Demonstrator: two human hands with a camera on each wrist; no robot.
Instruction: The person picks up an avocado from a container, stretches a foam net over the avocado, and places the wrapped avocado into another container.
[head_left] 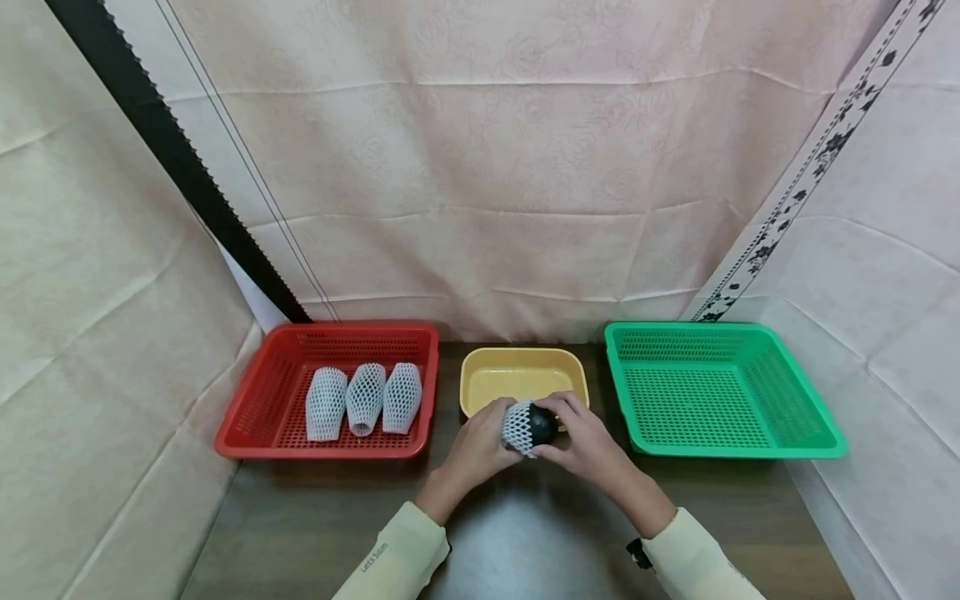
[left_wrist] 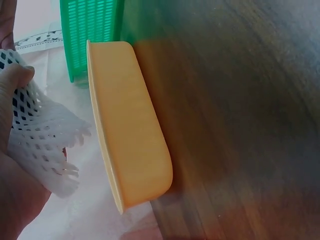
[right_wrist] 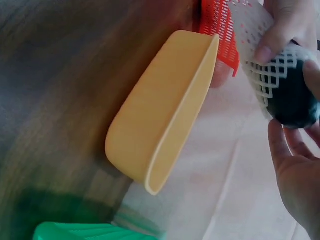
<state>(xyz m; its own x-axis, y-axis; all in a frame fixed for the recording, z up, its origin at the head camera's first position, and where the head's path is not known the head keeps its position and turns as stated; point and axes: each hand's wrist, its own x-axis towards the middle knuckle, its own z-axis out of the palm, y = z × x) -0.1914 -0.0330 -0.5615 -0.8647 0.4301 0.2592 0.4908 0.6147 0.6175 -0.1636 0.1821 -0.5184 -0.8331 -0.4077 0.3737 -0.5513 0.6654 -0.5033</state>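
A white foam net sleeve (head_left: 517, 429) partly covers a dark, smooth, rounded object (head_left: 543, 425) above the table, just in front of the yellow tray (head_left: 480, 375). My left hand (head_left: 480, 443) grips the sleeve from the left, its thumb pressing the mesh. With thumb and fingertips, my right hand (head_left: 592, 446) holds the bare end of the dark object (right_wrist: 295, 97). In the left wrist view, the sleeve's loose, frayed end (left_wrist: 65, 130) sticks out past the left palm. Inside the mesh, the rest of the object is largely hidden.
On the left, a red basket (head_left: 322, 452) contains three white foam net sleeves (head_left: 365, 400) standing side by side. A green basket (head_left: 735, 452) stands on the right. Behind the containers hangs a pale cloth (head_left: 510, 183), and more cloth closes both sides of the wooden table (head_left: 525, 542).
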